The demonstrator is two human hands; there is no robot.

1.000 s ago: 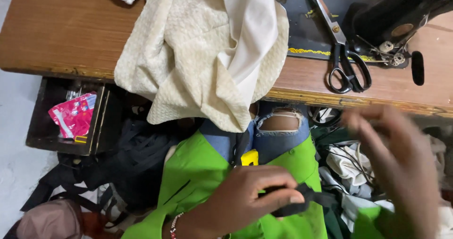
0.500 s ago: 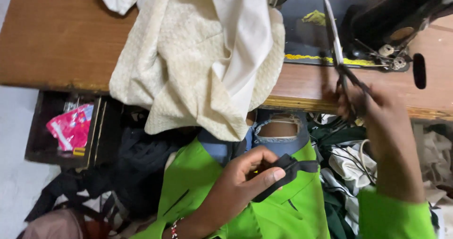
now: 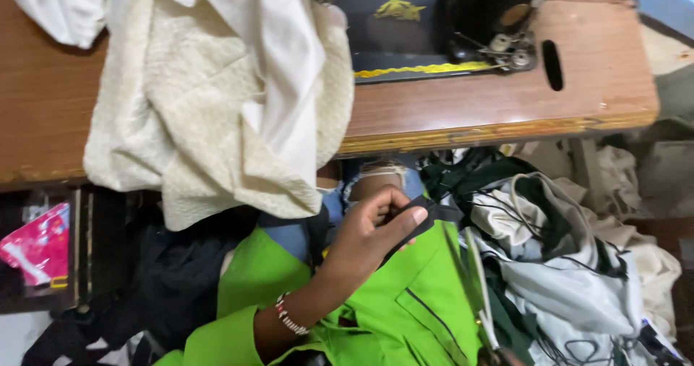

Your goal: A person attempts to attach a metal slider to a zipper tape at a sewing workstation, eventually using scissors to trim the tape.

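My left hand [image 3: 365, 239] pinches one end of a black fabric strip [image 3: 436, 211] between thumb and fingers, held over the bright green garment [image 3: 412, 304] on my lap. A beaded bracelet sits on that wrist. Just right of the green garment, the pale blades of a pair of scissors [image 3: 477, 286] point up from the bottom edge. Only a sliver of my right hand [image 3: 504, 356] shows there, at the scissors' handle. The blade tips lie a little below and to the right of the strip.
A wooden sewing table [image 3: 470, 116] carries a black sewing machine [image 3: 499, 11] and a heap of cream and white cloth [image 3: 217, 120] hanging over its front edge. Mixed white, green and black fabric [image 3: 571, 272] is piled at the right. A pink packet [image 3: 36, 243] lies at the lower left.
My right hand took the scissors off the table and brought them down beside the green garment. My left hand kept hold of the black strip and raised it slightly.
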